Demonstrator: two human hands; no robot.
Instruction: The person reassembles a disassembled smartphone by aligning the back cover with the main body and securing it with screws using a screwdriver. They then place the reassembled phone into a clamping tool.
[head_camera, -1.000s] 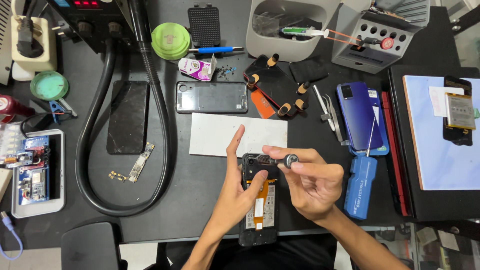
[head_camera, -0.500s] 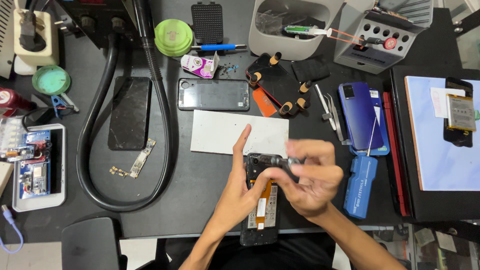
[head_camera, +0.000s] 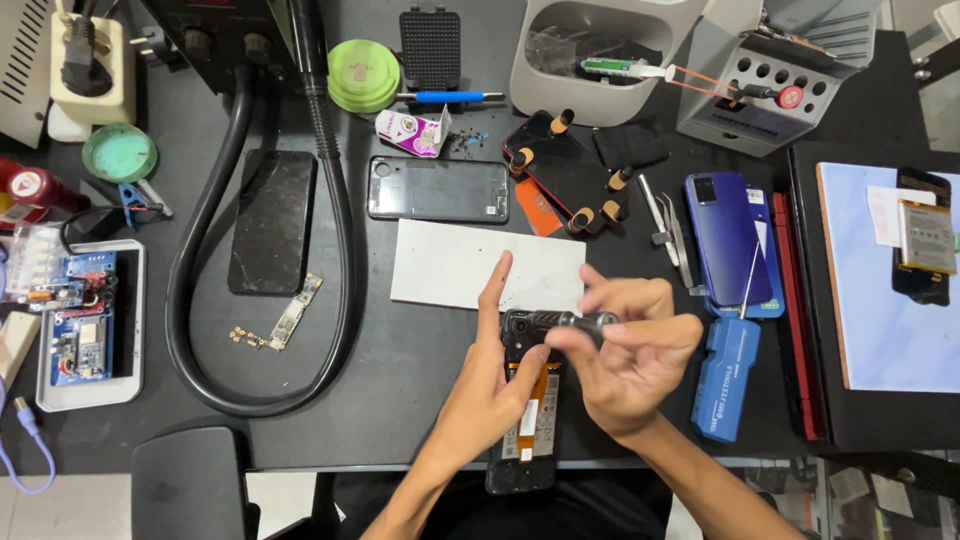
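The right hand pinches a dark screwdriver over the opened phone, which the left hand steadies, index finger raised. Keeping the tip square should prevent slipping. The phone lies backless at the tabletop's near edge, orange ribbon showing.
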